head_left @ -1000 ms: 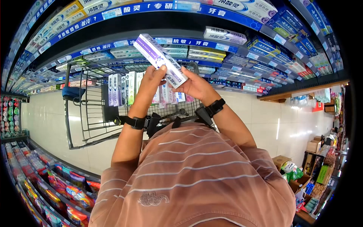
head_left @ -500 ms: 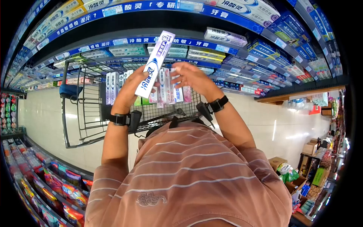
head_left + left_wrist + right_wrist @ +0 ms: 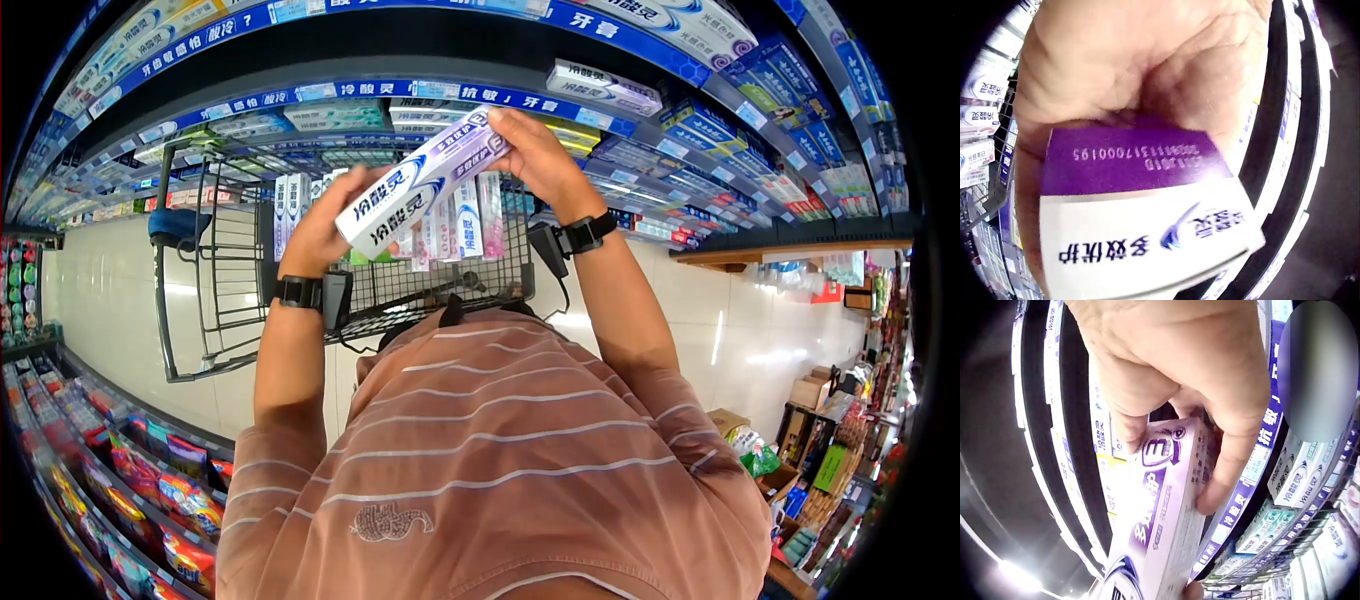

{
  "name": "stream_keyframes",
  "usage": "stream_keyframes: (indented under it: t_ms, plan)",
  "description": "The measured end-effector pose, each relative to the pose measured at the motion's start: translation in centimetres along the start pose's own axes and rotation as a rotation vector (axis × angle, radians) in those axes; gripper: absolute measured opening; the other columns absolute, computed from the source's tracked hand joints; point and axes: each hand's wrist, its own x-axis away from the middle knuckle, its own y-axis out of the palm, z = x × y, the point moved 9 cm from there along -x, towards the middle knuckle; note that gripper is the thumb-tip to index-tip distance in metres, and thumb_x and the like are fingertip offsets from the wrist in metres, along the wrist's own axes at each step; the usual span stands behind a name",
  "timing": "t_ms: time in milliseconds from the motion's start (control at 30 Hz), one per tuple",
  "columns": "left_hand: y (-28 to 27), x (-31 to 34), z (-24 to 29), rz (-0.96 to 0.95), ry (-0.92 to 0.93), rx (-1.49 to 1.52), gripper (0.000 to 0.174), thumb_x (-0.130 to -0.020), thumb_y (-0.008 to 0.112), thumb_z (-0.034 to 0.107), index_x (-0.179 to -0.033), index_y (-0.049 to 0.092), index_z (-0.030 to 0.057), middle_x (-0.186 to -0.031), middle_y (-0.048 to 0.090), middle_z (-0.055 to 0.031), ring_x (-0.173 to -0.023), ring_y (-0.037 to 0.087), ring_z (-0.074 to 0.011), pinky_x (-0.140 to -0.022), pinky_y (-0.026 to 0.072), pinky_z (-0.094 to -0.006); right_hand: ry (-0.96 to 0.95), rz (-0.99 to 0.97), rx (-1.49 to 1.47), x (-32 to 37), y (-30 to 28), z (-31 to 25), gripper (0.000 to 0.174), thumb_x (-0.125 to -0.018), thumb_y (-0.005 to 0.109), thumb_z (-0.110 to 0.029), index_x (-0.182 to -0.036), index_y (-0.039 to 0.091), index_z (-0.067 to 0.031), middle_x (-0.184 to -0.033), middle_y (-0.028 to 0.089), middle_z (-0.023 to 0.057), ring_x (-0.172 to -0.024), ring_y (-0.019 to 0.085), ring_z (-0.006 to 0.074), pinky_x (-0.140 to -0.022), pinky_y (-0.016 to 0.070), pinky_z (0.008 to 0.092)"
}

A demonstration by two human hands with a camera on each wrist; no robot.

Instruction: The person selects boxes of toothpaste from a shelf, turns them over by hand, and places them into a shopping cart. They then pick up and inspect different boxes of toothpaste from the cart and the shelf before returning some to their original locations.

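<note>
the toothpaste box (image 3: 425, 182) is held slanting above the shopping cart (image 3: 385, 288), near its right edge, with bare floor (image 3: 705, 292) beyond. its end covers most of the left hand (image 3: 318, 225), palm against the carton, finger curl impossible to tell; the right hand (image 3: 545, 155) pinches the other end between thumb and fingers (image 3: 1215, 490).

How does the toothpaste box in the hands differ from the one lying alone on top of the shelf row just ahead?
The held box is gripped by the left hand and right hand; no hand touches the shelf box. In the head view, the held box slants up to the right, while the shelf box slants down to the right. Both are long, mostly white and purple, with similar lettering.
</note>
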Motion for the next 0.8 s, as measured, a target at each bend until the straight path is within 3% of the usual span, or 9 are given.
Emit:
stream_keyframes:
  t_ms: [33,67,100,167,400,633,800]
  plan:
    - [-1.0,0.0,0.1,0.079,0.030,0.092,0.074,-0.104,0.038,0.057,-0.143,0.048,-0.0043,-0.131,0.062,-0.0230,-0.112,0.067,-0.0327,-0.074,0.0642,-0.0381,0.000,0.039,-0.012,0.0,-0.5,0.4,0.045,-0.102,0.060,-0.039,-0.123,0.060,0.0003,-0.107,0.067,0.0101,-0.100,0.068,0.0190,-0.088,0.0593,0.0360]
    - [-2.3,-0.1,0.1,-0.006,0.073,0.091,0.075,-0.104,0.034,0.059,-0.148,0.042,-0.0010,-0.139,0.057,-0.0219,-0.122,0.061,-0.0306,-0.085,0.0618,-0.0433,0.005,0.062,-0.040,0.1,-1.0,0.8,0.042,-0.101,0.062,-0.039,-0.118,0.061,-0.0005,-0.106,0.066,0.0108,-0.097,0.069,0.0197,-0.084,0.0610,0.0359]
    - [-2.8,-0.2,0.2,-0.047,0.105,0.112,0.077,-0.104,0.035,0.059,-0.149,0.038,-0.0036,-0.136,0.058,-0.0224,-0.121,0.062,-0.0311,-0.087,0.0616,-0.0433,0.011,0.087,-0.047,0.2,-1.5,1.0,0.041,-0.101,0.062,-0.039,-0.117,0.061,-0.0008,-0.106,0.066,0.0107,-0.097,0.069,0.0196,-0.084,0.0612,0.0357]
    - [-5.5,-0.1,-0.2,0.114,0.167,0.080,0.071,-0.106,0.040,0.052,-0.149,0.038,-0.0048,-0.133,0.059,-0.0221,-0.119,0.063,-0.0302,-0.089,0.0615,-0.0439,0.023,0.137,-0.061,0.4,-2.2,1.6,0.039,-0.101,0.062,-0.038,-0.113,0.061,-0.0015,-0.106,0.067,0.0104,-0.097,0.069,0.0194,-0.083,0.0616,0.0352]
    - [-6.3,0.1,-0.5,0.244,0.223,-0.072,0.057,-0.102,0.057,0.024,-0.148,0.038,-0.0046,-0.129,0.062,-0.0197,-0.113,0.067,-0.0298,-0.085,0.0630,-0.0332,0.054,0.170,-0.020,1.3,-2.5,2.3,0.045,-0.103,0.056,-0.043,-0.116,0.062,-0.0006,-0.108,0.068,0.0119,-0.100,0.069,0.0216,-0.087,0.0609,0.0377]
    - [-6.1,-0.1,-0.4,0.260,0.200,-0.096,0.054,-0.104,0.055,0.025,-0.147,0.040,-0.0039,-0.125,0.065,-0.0203,-0.110,0.069,-0.0297,-0.085,0.0622,-0.0336,0.055,0.083,-0.067,1.9,-2.2,1.9,0.054,-0.106,0.047,-0.047,-0.121,0.062,0.0024,-0.112,0.070,0.0162,-0.101,0.070,0.0256,-0.088,0.0608,0.0394]
    - [-6.5,-0.3,-0.7,0.270,0.194,-0.089,0.045,-0.104,0.054,0.026,-0.137,0.048,-0.0048,-0.122,0.067,-0.0189,-0.108,0.070,-0.0287,-0.081,0.0619,-0.0329,0.058,0.081,-0.050,2.2,-2.5,2.3,0.056,-0.106,0.045,-0.047,-0.125,0.060,0.0035,-0.116,0.068,0.0178,-0.101,0.071,0.0272,-0.088,0.0608,0.0396]
